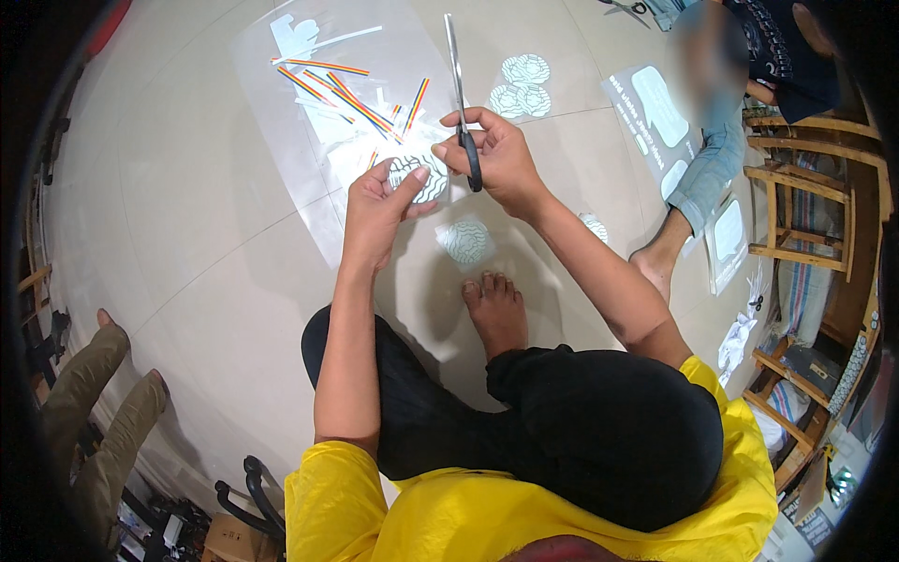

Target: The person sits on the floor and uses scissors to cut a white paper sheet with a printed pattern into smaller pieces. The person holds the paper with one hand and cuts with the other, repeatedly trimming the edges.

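My left fingers (408, 193) pinch a patterned round sticker (433, 184); my right fingers (485, 116) hold scissors (456, 80) just beside it. Similar rounds (534, 99) beyond my right fingers look cut; this one seems unfinished.

You are viewing a brightly lit floor (225, 281). A soft shadow (431, 304) is falling at 9 o'clock from your bare foot (498, 323). Scissors (459, 103) are glinting at 12 o'clock. The lens is bending wooden furniture (859, 272) at 3 o'clock; blackness is ringing the frame. Blur is masking part of a seated co-worker (787, 56) toward 2 o'clock.
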The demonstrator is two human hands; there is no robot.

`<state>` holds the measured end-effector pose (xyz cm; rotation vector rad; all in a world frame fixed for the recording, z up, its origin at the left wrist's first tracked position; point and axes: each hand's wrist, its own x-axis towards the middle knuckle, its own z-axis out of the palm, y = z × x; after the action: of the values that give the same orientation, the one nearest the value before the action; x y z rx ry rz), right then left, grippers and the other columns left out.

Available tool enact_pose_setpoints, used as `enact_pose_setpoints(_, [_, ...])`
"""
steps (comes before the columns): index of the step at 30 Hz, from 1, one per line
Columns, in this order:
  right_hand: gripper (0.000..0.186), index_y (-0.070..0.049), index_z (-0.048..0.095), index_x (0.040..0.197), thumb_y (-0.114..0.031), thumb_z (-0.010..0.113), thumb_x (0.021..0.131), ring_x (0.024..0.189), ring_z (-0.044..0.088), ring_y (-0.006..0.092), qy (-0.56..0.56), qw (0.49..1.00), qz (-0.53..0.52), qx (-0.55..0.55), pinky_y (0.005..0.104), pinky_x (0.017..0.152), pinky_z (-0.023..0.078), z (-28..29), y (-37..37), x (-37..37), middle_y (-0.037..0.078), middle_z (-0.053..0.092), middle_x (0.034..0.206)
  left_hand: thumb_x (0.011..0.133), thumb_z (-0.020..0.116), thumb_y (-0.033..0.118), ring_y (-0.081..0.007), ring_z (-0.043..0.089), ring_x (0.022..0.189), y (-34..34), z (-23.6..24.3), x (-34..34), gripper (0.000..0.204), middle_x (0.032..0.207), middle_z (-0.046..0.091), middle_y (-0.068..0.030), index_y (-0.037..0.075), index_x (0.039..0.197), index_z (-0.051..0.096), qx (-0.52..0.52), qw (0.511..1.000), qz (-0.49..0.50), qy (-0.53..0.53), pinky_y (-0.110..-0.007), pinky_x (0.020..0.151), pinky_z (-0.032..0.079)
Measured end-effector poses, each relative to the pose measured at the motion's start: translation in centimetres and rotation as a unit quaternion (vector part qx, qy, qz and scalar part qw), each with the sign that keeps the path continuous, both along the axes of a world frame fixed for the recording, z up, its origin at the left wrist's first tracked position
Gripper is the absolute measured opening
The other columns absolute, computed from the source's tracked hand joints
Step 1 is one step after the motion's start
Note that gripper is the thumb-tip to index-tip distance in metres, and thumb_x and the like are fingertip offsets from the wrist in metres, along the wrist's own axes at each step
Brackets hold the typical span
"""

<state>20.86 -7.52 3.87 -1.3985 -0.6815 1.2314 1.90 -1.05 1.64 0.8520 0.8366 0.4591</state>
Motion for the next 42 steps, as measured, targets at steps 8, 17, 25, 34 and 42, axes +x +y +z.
enact_pose_setpoints(8, [0.036, -0.003, 0.065, 0.121, -0.017, 0.084, 0.094, 0.069, 0.062, 0.0053, 0.052, 0.995, 0.046, -0.070, 0.0214, 0.061, 0.049, -3.4, -6.6, -2.1, 0.001, 0.071, 0.083, 0.104, 0.071, 0.013, -0.0150, 0.074, 0.096, -0.1, 0.2, 1.1, 0.030, 0.114, 0.075, -0.0088, -0.004, 0.128, 0.065, -0.009, 0.988, 0.152, -0.033, -0.035, 0.086, 0.067])
enact_pose_setpoints(17, [0.033, -0.002, 0.068, 0.117, -0.021, 0.084, 0.094, 0.061, 0.055, 0.0050, 0.066, 0.992, 0.053, -0.093, 0.0228, 0.056, 0.042, -3.6, -7.6, -3.8, -0.001, 0.066, 0.073, 0.104, 0.071, 0.015, -0.0140, 0.073, 0.098, -0.5, 0.1, 1.3, 0.027, 0.113, 0.075, -0.0064, -0.001, 0.125, 0.067, -0.006, 0.989, 0.146, -0.032, -0.036, 0.090, 0.065])
enact_pose_setpoints(25, [0.032, -0.002, 0.068, 0.115, -0.022, 0.083, 0.094, 0.058, 0.052, 0.0046, 0.062, 0.991, 0.046, -0.108, 0.0227, 0.054, 0.038, -3.0, -7.0, -3.9, -0.001, 0.066, 0.072, 0.103, 0.071, 0.013, -0.0157, 0.074, 0.098, -0.6, 0.3, 1.5, 0.028, 0.113, 0.075, -0.0082, -0.004, 0.125, 0.065, -0.004, 0.988, 0.152, -0.038, -0.039, 0.090, 0.065])
enact_pose_setpoints(34, [0.031, -0.002, 0.068, 0.113, -0.022, 0.083, 0.095, 0.055, 0.051, 0.0041, 0.063, 0.992, 0.036, -0.103, 0.0224, 0.052, 0.036, -3.0, -7.2, -4.2, -0.001, 0.065, 0.069, 0.103, 0.071, 0.012, -0.0158, 0.075, 0.095, -0.6, 0.8, 1.5, 0.029, 0.110, 0.075, -0.0090, -0.005, 0.126, 0.065, -0.003, 0.988, 0.152, -0.040, -0.039, 0.090, 0.066])
enact_pose_setpoints(42, [0.029, -0.003, 0.069, 0.111, -0.023, 0.083, 0.095, 0.054, 0.050, 0.0036, 0.053, 0.992, 0.029, -0.107, 0.0222, 0.050, 0.036, -3.1, -7.3, -4.4, -0.002, 0.063, 0.066, 0.103, 0.071, 0.012, -0.0154, 0.075, 0.094, -0.6, 0.9, 1.3, 0.028, 0.110, 0.075, -0.0089, -0.004, 0.126, 0.065, 0.000, 0.988, 0.149, -0.042, -0.039, 0.090, 0.066])
